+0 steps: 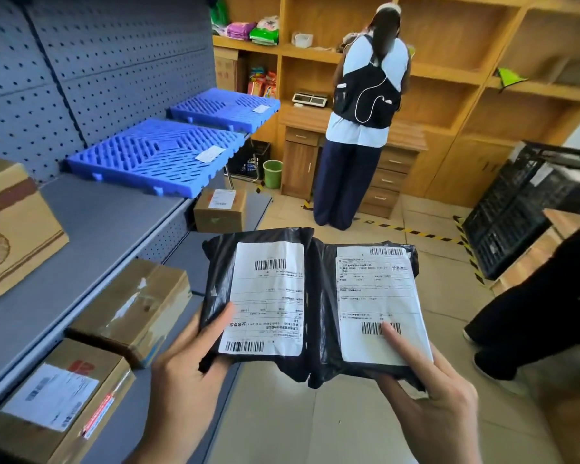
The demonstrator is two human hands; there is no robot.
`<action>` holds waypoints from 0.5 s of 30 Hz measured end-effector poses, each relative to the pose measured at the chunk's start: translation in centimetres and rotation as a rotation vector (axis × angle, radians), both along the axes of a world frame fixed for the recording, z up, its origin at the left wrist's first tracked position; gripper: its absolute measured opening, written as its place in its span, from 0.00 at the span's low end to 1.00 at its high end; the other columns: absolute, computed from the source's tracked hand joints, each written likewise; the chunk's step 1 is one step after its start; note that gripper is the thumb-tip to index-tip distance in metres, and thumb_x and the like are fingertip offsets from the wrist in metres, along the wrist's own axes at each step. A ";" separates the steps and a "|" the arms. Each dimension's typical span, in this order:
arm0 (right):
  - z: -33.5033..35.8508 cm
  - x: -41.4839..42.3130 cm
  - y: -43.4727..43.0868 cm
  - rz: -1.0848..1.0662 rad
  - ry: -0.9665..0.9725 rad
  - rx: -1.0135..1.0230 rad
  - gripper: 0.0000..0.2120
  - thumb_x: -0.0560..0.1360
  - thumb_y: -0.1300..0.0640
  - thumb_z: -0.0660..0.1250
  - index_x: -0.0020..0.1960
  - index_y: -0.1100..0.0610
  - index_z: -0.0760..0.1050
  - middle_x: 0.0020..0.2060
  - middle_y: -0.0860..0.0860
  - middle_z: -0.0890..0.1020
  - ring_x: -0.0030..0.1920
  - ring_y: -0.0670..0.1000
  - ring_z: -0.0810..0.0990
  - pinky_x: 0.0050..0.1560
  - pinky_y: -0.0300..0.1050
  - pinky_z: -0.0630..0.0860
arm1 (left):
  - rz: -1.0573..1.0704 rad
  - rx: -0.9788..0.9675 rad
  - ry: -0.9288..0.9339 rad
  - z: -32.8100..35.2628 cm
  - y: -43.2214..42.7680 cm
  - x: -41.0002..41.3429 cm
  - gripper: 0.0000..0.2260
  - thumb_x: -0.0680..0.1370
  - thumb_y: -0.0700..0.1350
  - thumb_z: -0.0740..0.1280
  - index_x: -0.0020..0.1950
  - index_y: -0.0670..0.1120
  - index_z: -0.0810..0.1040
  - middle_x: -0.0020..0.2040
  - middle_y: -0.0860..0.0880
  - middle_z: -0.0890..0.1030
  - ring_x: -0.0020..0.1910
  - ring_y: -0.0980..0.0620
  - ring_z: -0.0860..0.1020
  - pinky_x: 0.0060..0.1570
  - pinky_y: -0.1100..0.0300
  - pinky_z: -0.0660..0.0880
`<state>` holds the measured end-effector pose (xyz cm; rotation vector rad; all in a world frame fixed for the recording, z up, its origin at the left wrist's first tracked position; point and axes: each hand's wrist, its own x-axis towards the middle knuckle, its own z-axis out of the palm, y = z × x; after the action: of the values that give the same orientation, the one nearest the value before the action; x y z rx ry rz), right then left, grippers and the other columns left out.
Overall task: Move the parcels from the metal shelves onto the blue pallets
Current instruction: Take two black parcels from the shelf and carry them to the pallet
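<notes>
I hold two black plastic mailer parcels side by side in front of me, each with a white shipping label. My left hand (188, 373) grips the left black parcel (221, 283) at its lower left corner, thumb on the label's edge. My right hand (429, 393) grips the right black parcel (325, 313) from below, thumb on its barcode. Two blue pallets lie on the grey metal shelf (91, 236) to the left: the near pallet (148, 159) and the far pallet (221, 108), each bearing a small white slip.
Cardboard boxes sit on the shelves: one at far left (10, 229), two on the lower shelf (134, 309) (57, 400), one further down (220, 209). A person with a black backpack (362, 128) stands at wooden cabinets. Another person's dark legs (533, 313) and a black crate (529, 209) are right.
</notes>
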<state>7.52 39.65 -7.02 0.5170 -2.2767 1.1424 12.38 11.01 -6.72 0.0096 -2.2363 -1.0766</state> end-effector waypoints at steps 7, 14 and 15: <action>1.2 -7.8 -3.1 -0.041 0.019 -0.022 0.23 0.68 0.56 0.78 0.62 0.49 0.82 0.59 0.43 0.83 0.47 0.45 0.81 0.45 0.32 0.79 | -0.014 0.041 -0.036 1.0 -3.4 -8.4 0.34 0.63 0.23 0.77 0.66 0.45 0.80 0.67 0.58 0.76 0.62 0.74 0.74 0.60 0.79 0.66; 0.4 -13.0 -5.4 -0.070 0.049 0.023 0.30 0.64 0.66 0.82 0.63 0.49 0.81 0.58 0.42 0.82 0.42 0.48 0.80 0.42 0.35 0.79 | -0.038 0.037 -0.022 0.8 -6.1 -14.3 0.34 0.64 0.23 0.77 0.66 0.44 0.79 0.69 0.57 0.77 0.61 0.68 0.77 0.59 0.77 0.69; 0.4 -13.6 -5.7 -0.063 0.056 0.010 0.29 0.65 0.64 0.82 0.63 0.49 0.81 0.58 0.42 0.82 0.41 0.48 0.79 0.40 0.36 0.78 | -0.039 0.032 -0.017 0.8 -6.3 -14.8 0.32 0.64 0.22 0.76 0.65 0.43 0.81 0.68 0.53 0.78 0.61 0.70 0.77 0.59 0.78 0.69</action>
<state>-6.06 33.96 -6.64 0.4720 -2.2362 1.0735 -2.44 4.71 -5.92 -0.0111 -2.2428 -1.1369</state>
